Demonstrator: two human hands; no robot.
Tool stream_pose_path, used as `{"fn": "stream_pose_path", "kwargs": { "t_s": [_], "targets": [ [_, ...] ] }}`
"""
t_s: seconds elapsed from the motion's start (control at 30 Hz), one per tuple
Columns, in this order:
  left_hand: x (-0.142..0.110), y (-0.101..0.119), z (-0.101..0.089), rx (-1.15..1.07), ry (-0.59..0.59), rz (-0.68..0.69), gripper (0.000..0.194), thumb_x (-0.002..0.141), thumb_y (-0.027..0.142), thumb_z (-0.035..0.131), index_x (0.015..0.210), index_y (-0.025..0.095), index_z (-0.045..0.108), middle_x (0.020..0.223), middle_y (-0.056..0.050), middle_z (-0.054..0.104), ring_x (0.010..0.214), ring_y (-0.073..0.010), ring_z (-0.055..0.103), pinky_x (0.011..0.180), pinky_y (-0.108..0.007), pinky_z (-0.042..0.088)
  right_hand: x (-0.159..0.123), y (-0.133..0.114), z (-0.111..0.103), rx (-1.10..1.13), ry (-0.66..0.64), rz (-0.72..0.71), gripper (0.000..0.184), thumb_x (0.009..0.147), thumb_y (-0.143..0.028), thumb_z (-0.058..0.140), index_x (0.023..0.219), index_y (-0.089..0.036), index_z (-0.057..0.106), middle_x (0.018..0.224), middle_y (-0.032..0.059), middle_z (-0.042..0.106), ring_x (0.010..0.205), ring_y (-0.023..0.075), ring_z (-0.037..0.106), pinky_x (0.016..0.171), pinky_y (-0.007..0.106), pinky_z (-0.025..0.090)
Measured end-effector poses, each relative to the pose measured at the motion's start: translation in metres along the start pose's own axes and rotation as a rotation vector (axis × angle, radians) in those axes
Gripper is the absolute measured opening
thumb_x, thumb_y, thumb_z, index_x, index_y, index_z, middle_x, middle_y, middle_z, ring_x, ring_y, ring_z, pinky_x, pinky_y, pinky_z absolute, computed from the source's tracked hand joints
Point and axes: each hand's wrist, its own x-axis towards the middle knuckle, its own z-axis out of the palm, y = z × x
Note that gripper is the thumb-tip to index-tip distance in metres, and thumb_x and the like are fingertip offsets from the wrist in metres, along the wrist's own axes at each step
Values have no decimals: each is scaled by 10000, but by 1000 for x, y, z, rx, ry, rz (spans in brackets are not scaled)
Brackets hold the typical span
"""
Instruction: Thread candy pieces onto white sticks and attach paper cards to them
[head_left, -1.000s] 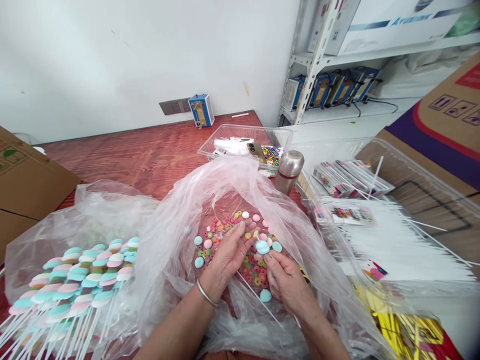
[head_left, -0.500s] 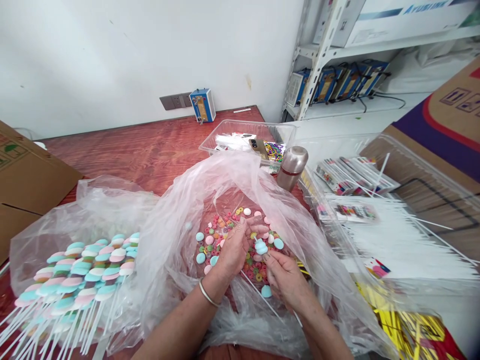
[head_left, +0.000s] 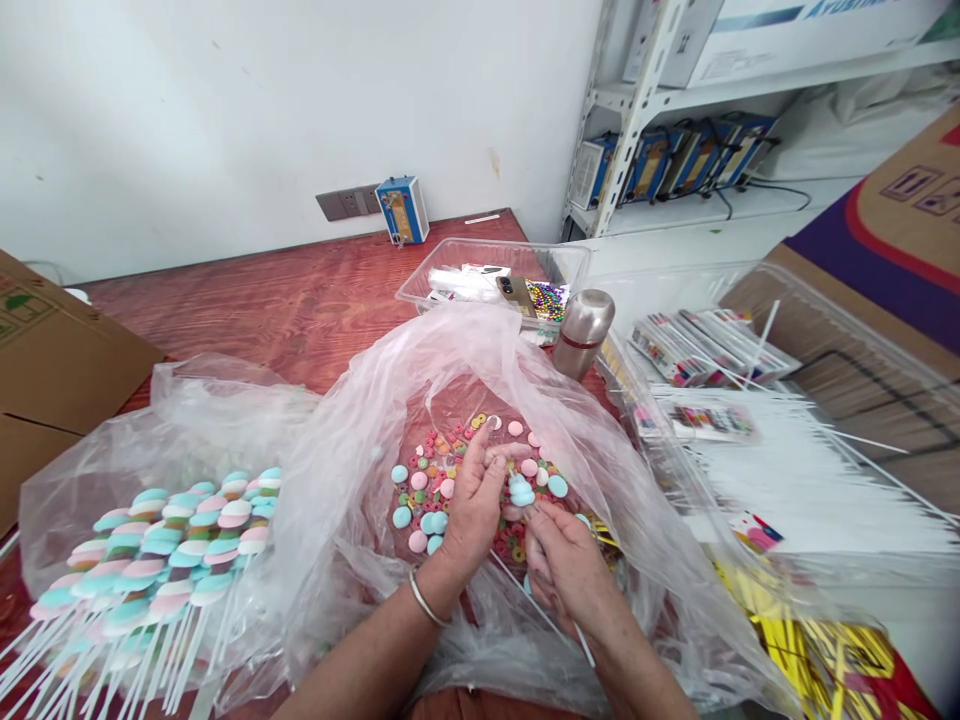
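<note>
My right hand pinches a white stick just below a stack of pale blue candies threaded near its top. To the left of that stack is my left hand, some fingers stretched out and apart; its palm is hidden. A second white stick slants out from beneath it; whether the hand holds it I cannot tell. Loose pink and blue discs and small coloured candy rings lie inside a clear plastic bag spread open around both hands.
At the left, finished-looking candy skewers lie on plastic. A steel flask and a clear tray holding a phone stand behind the bag. Right of it, a clear bin holds many white sticks. A cardboard box borders the left.
My left hand has turned slightly, its fingers drawing closer together, and moved a little down and right. The right hand still holds the candy stick in nearly the same place.
</note>
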Motion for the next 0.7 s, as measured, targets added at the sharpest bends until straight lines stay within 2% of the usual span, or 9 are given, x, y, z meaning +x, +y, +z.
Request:
{"fn": "stream_pose_path", "kwargs": {
  "t_s": [0.1, 0.2, 0.47, 0.7],
  "targets": [
    [-2, -3, 1, 74, 1, 100, 622, 912, 302, 558, 1481, 264, 309, 1155, -53, 709, 794, -140, 655, 663, -249, 514, 0, 1, 1, 17, -2, 11, 416, 739, -625, 613, 728, -250, 432, 339, -135, 358, 235, 58, 212, 259, 204, 218],
    [-3, -6, 2, 126, -4, 143, 611, 914, 259, 545, 1481, 248, 319, 1118, -54, 724, 866, -146, 666, 718, -253, 516, 2, 3, 1, 17, 20, 1, 421, 727, -631, 617, 721, -249, 438, 331, -133, 362, 237, 56, 203, 252, 199, 212],
    [-5, -7, 1, 123, -23, 153, 594, 931, 236, 520, 1492, 228, 326, 1095, -52, 734, 989, -158, 663, 865, -284, 495, 5, 12, -2, -32, 37, -42, 389, 773, -602, 600, 745, -249, 440, 374, -131, 369, 265, 58, 219, 273, 202, 214],
    [-7, -8, 2, 69, -54, 146, 580, 932, 267, 542, 1481, 223, 361, 1067, -62, 741, 958, -177, 667, 915, -330, 481, 8, 23, -2, -66, 52, -39, 368, 821, -606, 532, 787, -247, 459, 389, -123, 362, 289, 76, 222, 296, 211, 208]
  ]
}}
